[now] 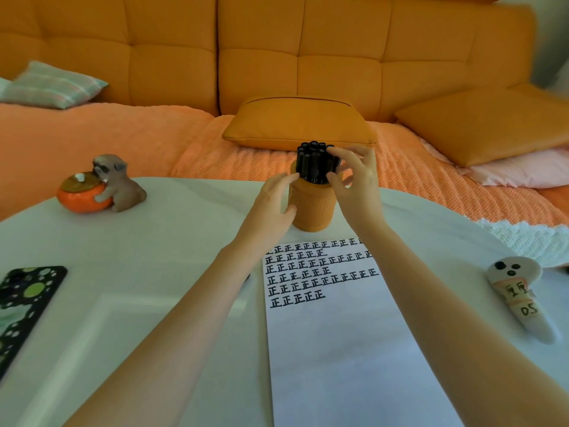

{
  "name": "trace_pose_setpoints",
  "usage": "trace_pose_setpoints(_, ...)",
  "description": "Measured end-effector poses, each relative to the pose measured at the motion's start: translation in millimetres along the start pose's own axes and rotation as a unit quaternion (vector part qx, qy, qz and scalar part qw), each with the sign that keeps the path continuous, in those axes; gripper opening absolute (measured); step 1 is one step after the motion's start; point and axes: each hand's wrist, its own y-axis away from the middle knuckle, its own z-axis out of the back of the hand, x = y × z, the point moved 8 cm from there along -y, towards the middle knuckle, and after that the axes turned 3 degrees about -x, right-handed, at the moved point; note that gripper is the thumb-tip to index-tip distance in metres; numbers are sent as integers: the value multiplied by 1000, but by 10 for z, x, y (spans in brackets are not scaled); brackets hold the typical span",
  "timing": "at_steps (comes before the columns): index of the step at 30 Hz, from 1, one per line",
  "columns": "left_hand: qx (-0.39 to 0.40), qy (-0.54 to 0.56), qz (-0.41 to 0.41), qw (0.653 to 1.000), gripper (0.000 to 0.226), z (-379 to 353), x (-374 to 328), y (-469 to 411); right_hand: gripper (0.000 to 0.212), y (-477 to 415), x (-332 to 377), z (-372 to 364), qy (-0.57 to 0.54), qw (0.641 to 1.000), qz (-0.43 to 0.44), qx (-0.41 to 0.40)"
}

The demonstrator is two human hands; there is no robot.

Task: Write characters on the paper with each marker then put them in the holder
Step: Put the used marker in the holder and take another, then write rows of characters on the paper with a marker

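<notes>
An orange cylindrical holder [312,209] stands near the far edge of the white table, just beyond the paper. Several black markers [312,161] stand upright in it, packed in a bundle. My left hand [274,200] curls round the holder's left side, thumb against its wall. My right hand [354,177] is at the right of the marker bundle, its fingers and thumb curled round the markers' upper part. The white paper [338,349] lies in front of the holder, with several rows of black characters across its top and its lower part blank.
A dog figurine hugging an orange bowl [101,188] sits far left. A phone in a spotted black case [23,306] lies at the left edge. A ghost-shaped plush [520,298] lies on the right. An orange sofa with cushions [298,123] is beyond the table.
</notes>
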Motion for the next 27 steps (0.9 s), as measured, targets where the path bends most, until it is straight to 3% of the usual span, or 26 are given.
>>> trace_pose_setpoints(5,-24,-14,39,999,48,192,102,265,27,212,114,187,-39,998,-21,-39)
trace_pose_setpoints(14,-42,-84,153,984,36,501,475,1233,26,1004,202,115,-108,977,-174,56)
trace_pose_setpoints(20,-7,-174,228,958,37,584,760,1562,30,1390,179,87,-148,954,-247,78)
trace_pose_setpoints(24,-20,-146,217,965,14,568,781,1573,29,1518,139,69,-154,948,-265,82)
trace_pose_setpoints(27,-44,-131,198,970,11,585,743,1550,29,1583,135,40,-163,942,-281,87)
